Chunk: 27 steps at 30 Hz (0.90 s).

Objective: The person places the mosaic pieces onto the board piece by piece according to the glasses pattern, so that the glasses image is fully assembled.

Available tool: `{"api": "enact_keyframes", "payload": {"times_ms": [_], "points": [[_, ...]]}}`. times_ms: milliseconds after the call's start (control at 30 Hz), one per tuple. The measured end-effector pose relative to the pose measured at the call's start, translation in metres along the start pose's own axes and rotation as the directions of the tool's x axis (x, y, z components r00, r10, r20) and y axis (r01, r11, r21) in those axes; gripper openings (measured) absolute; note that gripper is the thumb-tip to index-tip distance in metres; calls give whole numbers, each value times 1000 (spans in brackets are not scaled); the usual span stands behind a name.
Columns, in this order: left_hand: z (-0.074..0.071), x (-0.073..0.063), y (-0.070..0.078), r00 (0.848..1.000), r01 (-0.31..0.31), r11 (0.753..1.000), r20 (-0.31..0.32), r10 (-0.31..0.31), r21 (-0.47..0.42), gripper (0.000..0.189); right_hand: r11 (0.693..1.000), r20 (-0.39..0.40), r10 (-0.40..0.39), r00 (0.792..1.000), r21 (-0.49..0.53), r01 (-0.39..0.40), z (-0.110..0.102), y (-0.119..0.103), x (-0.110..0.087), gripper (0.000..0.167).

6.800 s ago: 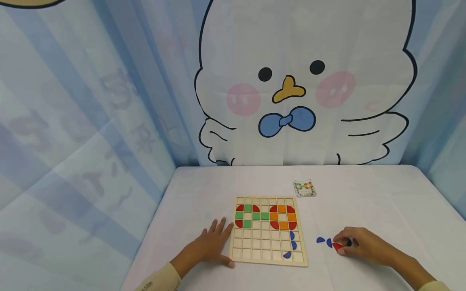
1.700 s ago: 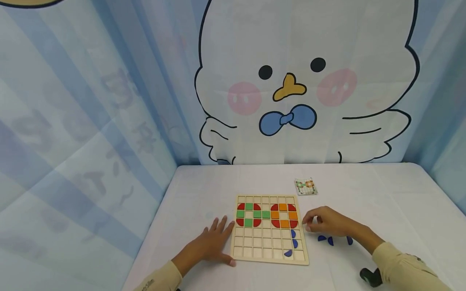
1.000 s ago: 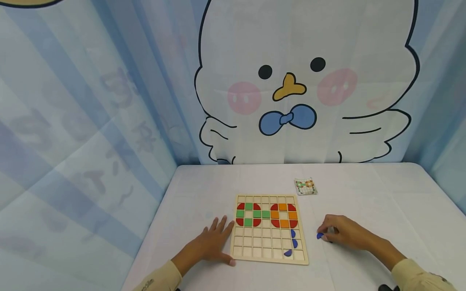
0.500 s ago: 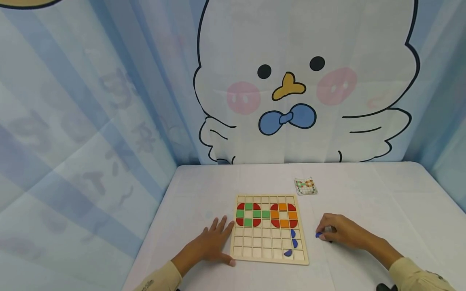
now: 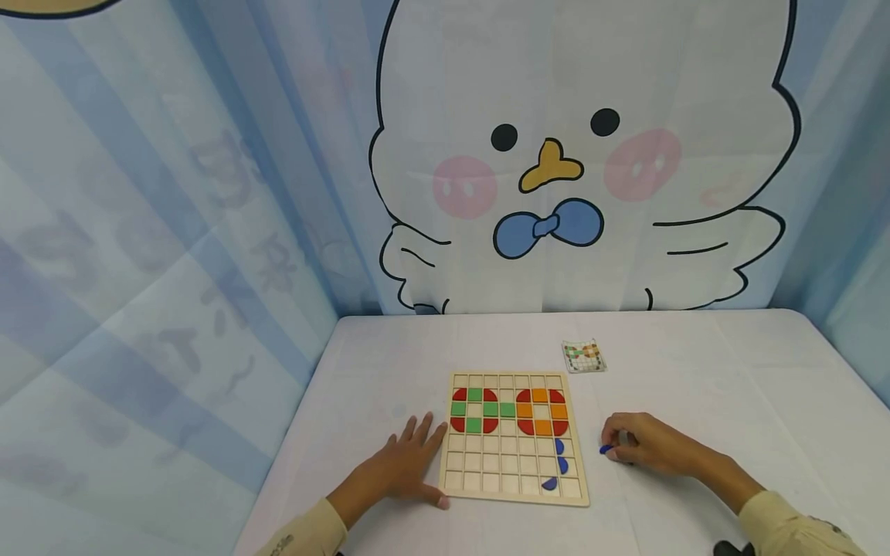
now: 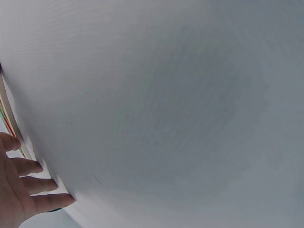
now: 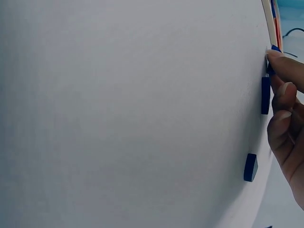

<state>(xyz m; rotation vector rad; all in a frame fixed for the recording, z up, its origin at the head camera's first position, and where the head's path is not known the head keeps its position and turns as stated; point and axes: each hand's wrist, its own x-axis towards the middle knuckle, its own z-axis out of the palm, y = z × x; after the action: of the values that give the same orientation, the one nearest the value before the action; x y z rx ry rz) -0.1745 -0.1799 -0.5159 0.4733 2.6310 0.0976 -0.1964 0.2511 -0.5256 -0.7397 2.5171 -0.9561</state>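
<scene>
A wooden grid board (image 5: 490, 465) lies on the white table. Red quarter-round tiles, green square tiles (image 5: 507, 410) and orange square tiles (image 5: 541, 427) form two rings in its upper part; three blue half-round tiles (image 5: 550, 483) sit at lower right. My left hand (image 5: 410, 466) rests, fingers spread, with fingertips and thumb at the board's left edge. Right of the board, my right hand (image 5: 650, 442) pinches a blue half-round tile (image 5: 606, 449) between thumb and index finger, low over the table. Two more blue tiles (image 7: 265, 95) lie beside that hand in the right wrist view, hidden under it in the head view.
A small pattern card (image 5: 584, 357) with a matching coloured grid lies beyond the board's upper right corner. A dark object (image 5: 732, 548) shows at the front edge beside the right sleeve. A curtain printed with a cartoon bird (image 5: 542, 270) stands behind the table.
A red tile that my right hand held has joined the left ring on the board. The hand then returned to the loose blue tiles, pinched one and shifted slightly left. My left hand stayed put.
</scene>
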Motion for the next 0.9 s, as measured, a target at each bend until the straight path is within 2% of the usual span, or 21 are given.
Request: {"api": "enact_keyframes", "payload": {"times_ms": [200,533,733,900], "points": [[0,-1,0,1000,1,1000,3,-1,0,121,1000,10,-6,1000,11,6,0,-8,4,8],[0,-1,0,1000,-7,1000,-2,7,12,121,999,-48,-20,999,36,21,0,-26,21,9],[0,-2,0,1000,-8,1000,-4,8,10,121,993,-47,-108,993,51,110,8,-39,41,13],[0,-2,1,1000,-2,1000,-5,2,17,122,979,-35,-185,982,80,187,21,-55,64,7]]}}
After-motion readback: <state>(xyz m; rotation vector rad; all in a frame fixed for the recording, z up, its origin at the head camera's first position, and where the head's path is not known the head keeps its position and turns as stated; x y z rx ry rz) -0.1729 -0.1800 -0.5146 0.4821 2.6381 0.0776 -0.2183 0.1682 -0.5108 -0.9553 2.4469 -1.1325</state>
